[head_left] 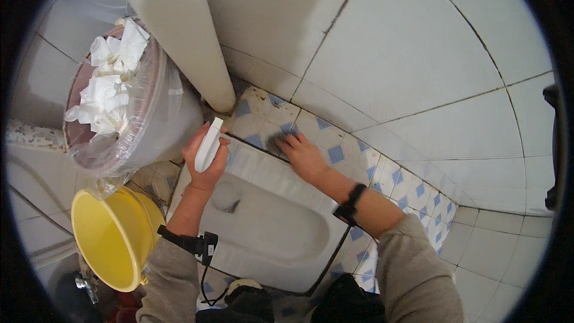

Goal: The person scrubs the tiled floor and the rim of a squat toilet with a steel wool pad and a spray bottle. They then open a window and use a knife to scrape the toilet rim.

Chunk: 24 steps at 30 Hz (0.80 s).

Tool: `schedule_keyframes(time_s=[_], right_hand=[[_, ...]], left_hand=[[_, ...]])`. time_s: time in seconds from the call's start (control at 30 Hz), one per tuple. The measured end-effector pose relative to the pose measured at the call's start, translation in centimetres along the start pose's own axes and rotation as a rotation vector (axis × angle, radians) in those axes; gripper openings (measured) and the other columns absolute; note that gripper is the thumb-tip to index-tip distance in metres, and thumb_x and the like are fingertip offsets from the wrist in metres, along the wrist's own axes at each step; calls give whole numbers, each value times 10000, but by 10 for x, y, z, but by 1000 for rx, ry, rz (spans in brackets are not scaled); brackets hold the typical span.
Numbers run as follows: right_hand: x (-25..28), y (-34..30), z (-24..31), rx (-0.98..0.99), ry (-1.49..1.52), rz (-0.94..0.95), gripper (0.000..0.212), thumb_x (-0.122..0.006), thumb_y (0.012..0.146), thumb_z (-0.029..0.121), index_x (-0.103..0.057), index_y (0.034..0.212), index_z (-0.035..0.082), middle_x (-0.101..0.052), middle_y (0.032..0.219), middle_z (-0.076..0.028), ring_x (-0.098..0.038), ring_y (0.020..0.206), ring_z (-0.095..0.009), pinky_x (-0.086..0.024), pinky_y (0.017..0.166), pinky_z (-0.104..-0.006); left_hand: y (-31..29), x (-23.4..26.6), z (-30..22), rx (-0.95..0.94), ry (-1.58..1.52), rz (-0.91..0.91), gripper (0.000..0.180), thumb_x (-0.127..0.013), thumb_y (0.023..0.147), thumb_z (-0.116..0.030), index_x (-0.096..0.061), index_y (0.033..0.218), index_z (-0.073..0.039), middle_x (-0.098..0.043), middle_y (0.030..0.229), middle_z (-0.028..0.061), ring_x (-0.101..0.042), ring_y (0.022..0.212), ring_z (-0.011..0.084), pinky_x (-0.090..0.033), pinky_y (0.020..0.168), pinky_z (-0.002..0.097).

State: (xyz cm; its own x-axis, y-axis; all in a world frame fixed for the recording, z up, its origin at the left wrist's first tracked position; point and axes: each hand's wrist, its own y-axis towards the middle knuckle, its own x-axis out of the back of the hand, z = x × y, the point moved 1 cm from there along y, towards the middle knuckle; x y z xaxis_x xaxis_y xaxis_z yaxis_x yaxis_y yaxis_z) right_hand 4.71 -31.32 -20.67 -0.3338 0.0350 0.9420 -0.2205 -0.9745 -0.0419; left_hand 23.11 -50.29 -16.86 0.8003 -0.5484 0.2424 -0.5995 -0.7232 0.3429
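My left hand [203, 175] is closed round a spray bottle with a white trigger head [208, 147], held above the far left end of the squat toilet [311, 200]. The bottle's lower body is hidden by the hand. My right hand [308, 160] presses a dark grey scouring pad [277, 142] onto the patterned floor tiles [336, 154] just beyond the toilet's far edge, its fingers bent over the pad. A dark drain hole [226, 196] shows in the white toilet bowl, below my left wrist.
To the left stands a bin [156, 98] lined with clear plastic and heaped with used white tissue [107, 98]. A yellow bucket [101, 239] sits nearer me. A thick pale pipe [191, 36] rises beside the bin. The white tiled wall [412, 54] bounds the far side.
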Motion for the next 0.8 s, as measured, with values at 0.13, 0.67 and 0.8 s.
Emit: schedule_keyframes(time_s=[0.13,0.67,0.8], right_hand=[[0,-32,-2,25,10,-17,354,-626,781,48,-665,1134,52,-586,1110,-122,-533,1133,-319,-566,836,-406],[-5,-4,19,101,15,-38,258,-619,789,69,-715,1027,90,-605,1033,-92,-555,1079,-289,-553,843,-383],[-7,18,27,67,37,-71,316,-631,756,41,-725,1050,108,-614,1027,-74,-560,1068,-288,-558,825,-374]], left_hand=[[1,0,0,-80,57,-12,380,-614,768,57,-582,1146,79,-722,962,161,-727,743,198,-566,773,328],[1,2,2,-88,94,14,422,-608,778,48,-553,1197,55,-730,948,157,-725,735,190,-568,793,337],[-2,-3,3,-21,-7,-38,414,-605,774,57,-558,1185,61,-729,953,162,-724,731,201,-567,795,337]])
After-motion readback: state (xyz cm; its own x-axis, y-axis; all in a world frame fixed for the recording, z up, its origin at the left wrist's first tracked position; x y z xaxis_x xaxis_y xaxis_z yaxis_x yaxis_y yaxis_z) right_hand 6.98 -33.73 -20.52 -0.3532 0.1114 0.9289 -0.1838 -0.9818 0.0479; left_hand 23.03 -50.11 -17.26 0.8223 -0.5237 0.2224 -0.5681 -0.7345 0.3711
